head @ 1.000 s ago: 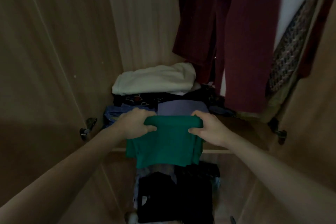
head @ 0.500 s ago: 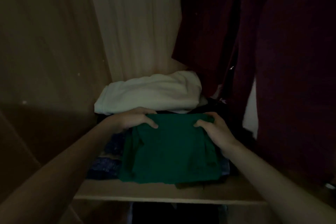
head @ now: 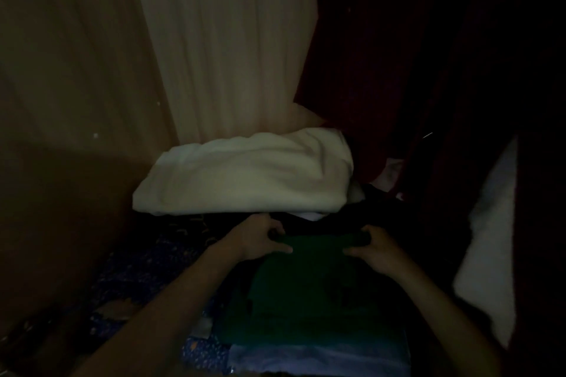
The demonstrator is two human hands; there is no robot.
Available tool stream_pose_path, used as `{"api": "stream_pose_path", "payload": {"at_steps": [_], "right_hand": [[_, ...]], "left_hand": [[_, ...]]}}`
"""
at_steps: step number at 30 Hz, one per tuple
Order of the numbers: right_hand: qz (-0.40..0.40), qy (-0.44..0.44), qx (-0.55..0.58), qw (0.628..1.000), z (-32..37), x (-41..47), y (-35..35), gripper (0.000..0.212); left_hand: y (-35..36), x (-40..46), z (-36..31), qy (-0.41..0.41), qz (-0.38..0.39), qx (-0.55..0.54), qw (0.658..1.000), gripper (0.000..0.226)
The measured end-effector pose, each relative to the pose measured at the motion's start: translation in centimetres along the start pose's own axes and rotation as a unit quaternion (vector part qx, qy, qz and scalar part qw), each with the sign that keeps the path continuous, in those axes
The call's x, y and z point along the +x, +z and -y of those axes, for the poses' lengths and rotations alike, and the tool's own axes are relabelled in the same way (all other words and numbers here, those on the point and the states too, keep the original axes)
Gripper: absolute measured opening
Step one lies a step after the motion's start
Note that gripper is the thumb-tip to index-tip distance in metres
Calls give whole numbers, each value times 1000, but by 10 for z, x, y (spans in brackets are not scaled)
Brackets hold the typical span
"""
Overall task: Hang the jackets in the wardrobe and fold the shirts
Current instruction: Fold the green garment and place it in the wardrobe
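A folded green shirt (head: 312, 291) lies on a stack of folded clothes inside the dim wardrobe, on top of a pale blue garment (head: 306, 358). My left hand (head: 257, 239) grips the shirt's far left corner, thumb on top and fingers curled under the edge. My right hand (head: 376, 249) grips its far right corner the same way. Dark red jackets (head: 382, 70) hang at the upper right, close above the stack.
A folded white garment (head: 245, 174) lies on dark clothes just behind the green shirt. A dark blue patterned cloth (head: 147, 272) lies to the left. The wardrobe's wooden side wall (head: 61, 101) stands left and its pale back panel (head: 220, 40) behind. Something white (head: 487, 254) shows at the right.
Both hands have carried the green shirt from in front of the shelf onto the stack and pushed it further in. The view has moved closer and darker.
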State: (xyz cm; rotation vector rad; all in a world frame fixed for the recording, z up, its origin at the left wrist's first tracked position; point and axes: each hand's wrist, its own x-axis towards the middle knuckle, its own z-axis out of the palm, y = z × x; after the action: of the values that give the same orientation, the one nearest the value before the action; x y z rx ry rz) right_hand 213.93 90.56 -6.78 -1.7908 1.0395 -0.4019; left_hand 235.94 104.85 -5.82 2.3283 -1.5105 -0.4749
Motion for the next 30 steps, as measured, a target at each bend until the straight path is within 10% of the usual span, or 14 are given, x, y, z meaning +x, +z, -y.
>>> {"api": "stream_pose_path", "payload": {"at_steps": [5, 8, 13, 30], "right_hand": [[-134, -133, -398, 898, 21, -17, 3, 54], [-123, -261, -337, 896, 23, -36, 38, 45], [16, -169, -438, 883, -12, -44, 56, 84], [-108, -155, -430, 883, -35, -44, 80, 79]], "left_hand": [[-8, -34, -35, 130, -195, 65, 970, 21], [23, -46, -49, 123, -169, 96, 973, 37], [72, -55, -27, 50, -62, 107, 991, 61], [96, -46, -4, 33, -88, 90, 991, 61]]}}
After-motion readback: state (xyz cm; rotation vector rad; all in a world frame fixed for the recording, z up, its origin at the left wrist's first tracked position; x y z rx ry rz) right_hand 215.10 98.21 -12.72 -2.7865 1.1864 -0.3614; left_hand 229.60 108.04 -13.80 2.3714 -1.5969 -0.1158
